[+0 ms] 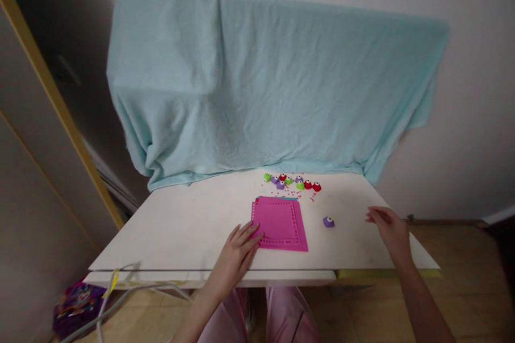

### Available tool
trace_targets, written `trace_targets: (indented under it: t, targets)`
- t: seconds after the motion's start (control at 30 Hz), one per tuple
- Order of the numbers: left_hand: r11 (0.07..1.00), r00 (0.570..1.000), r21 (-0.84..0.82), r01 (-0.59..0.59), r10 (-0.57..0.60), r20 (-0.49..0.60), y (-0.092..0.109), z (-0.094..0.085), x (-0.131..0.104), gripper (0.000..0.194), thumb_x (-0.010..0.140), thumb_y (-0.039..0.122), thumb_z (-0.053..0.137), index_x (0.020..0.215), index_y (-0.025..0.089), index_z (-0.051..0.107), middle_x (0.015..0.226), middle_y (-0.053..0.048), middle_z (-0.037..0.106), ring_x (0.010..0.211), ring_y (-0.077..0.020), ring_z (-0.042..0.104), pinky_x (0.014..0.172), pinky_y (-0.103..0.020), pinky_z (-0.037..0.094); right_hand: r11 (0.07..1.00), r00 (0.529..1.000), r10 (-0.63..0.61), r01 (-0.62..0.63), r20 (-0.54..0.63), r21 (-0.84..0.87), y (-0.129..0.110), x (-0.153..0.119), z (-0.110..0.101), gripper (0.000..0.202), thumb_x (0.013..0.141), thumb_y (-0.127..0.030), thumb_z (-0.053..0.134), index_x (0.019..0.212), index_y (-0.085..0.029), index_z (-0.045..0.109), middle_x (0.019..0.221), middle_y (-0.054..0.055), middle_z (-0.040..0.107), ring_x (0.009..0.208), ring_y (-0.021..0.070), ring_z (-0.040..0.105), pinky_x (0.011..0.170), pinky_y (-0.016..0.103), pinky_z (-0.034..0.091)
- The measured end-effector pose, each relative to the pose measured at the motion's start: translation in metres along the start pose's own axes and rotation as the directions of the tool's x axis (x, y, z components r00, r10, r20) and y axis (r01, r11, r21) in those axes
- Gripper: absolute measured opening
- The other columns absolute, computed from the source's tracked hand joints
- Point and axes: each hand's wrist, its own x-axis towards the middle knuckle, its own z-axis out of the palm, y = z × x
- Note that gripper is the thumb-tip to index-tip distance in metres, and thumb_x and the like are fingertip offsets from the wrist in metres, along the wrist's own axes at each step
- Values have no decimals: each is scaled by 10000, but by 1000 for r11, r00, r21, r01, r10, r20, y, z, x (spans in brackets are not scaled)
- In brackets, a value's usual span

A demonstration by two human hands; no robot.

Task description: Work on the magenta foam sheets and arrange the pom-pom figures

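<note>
My left hand [237, 252] rests with its fingers spread on the left edge of a pink square sheet [277, 222], which has a border of small marks and lies on further sheets. My right hand [388, 225] is raised over the right part of the white table, its fingertips together; whatever they may hold is too small to make out. Between the hands sits a single purple piece [329, 222] with an eye-like top. Behind the sheets stand several similar pieces in green [300, 185], purple [280, 185] and red [317, 186], with tiny pink bits [292, 193] scattered around them.
A light blue cloth [281, 86] hangs behind the white table [181, 230] and touches its back edge. Grey cables [120, 303] run by the front left edge. A purple bag [78, 308] lies on the floor at the left.
</note>
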Motion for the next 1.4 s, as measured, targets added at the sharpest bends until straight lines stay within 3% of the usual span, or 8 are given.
trace_targets:
  t: [0.17, 0.27, 0.37, 0.5, 0.6, 0.97, 1.13, 1.4]
  targets:
    - [997, 1000, 74, -2, 1, 17, -1, 4, 1, 501, 946, 177, 430, 1424, 324, 394, 1502, -32, 381, 1404, -213, 318, 1143, -531, 297, 1000, 994, -20, 23, 111, -19, -61, -21, 30, 315, 810, -462, 600, 944, -181, 652, 804, 71, 694, 727, 246, 677, 735, 388, 525]
    - [991, 999, 132, -2, -3, 43, -1, 4, 1, 522, 941, 171, 434, 1439, 317, 367, 1526, -33, 337, 1418, -217, 288, 1146, -531, 293, 996, 951, -87, 81, 295, 34, -106, -48, 66, 270, 880, -428, 545, 1014, -208, 627, 887, 57, 686, 787, 241, 667, 749, 385, 525]
    - [986, 998, 169, 8, -18, 61, 1, 3, 2, 534, 942, 165, 428, 1448, 315, 347, 1532, -28, 325, 1425, -210, 271, 1155, -524, 283, 970, 834, -242, 228, 495, 89, -138, -78, 107, 174, 906, -324, 533, 1000, -218, 634, 959, 53, 678, 872, 219, 648, 818, 353, 505]
    - [987, 995, 157, 36, -51, 90, 6, -1, 3, 531, 952, 172, 404, 1458, 310, 321, 1535, -18, 321, 1436, -192, 242, 1173, -515, 255, 924, 584, -376, 296, 719, 242, -150, -105, 150, 219, 871, -190, 569, 1078, -231, 627, 1061, 57, 644, 990, 203, 609, 882, 327, 479]
    - [993, 990, 93, 70, -81, 116, 8, -6, 3, 576, 947, 163, 390, 1490, 284, 243, 1542, -23, 301, 1443, -187, 220, 1184, -522, 224, 924, 498, -374, 272, 782, 269, -144, -114, 167, 288, 804, -116, 609, 1067, -235, 618, 1044, 45, 633, 1011, 208, 587, 896, 337, 468]
    - [958, 977, -205, 199, -209, -32, 2, -3, 2, 584, 967, 158, 348, 1508, 272, 161, 1492, -73, 395, 1391, -185, 345, 1164, -492, 307, 914, 396, -384, 288, 834, 285, -137, -123, 179, 316, 709, -64, 653, 955, -253, 595, 965, 15, 625, 957, 230, 559, 920, 372, 401]
    - [939, 953, -251, 237, -275, -127, -8, 16, 4, 497, 943, 223, 465, 1421, 261, 337, 1332, -83, 564, 1295, -206, 470, 1114, -483, 373, 910, 387, -390, 302, 836, 284, -134, -127, 179, 242, 732, -113, 696, 917, -250, 621, 934, 3, 625, 960, 222, 558, 971, 391, 352]
    - [931, 954, -290, 223, -270, -132, -16, 21, 6, 410, 883, 213, 556, 1286, 242, 484, 1307, -92, 569, 1280, -224, 479, 1094, -469, 386, 891, 384, -423, 338, 821, 302, -127, -129, 180, 154, 768, -192, 738, 888, -269, 681, 958, 0, 633, 998, 215, 562, 1000, 405, 320]
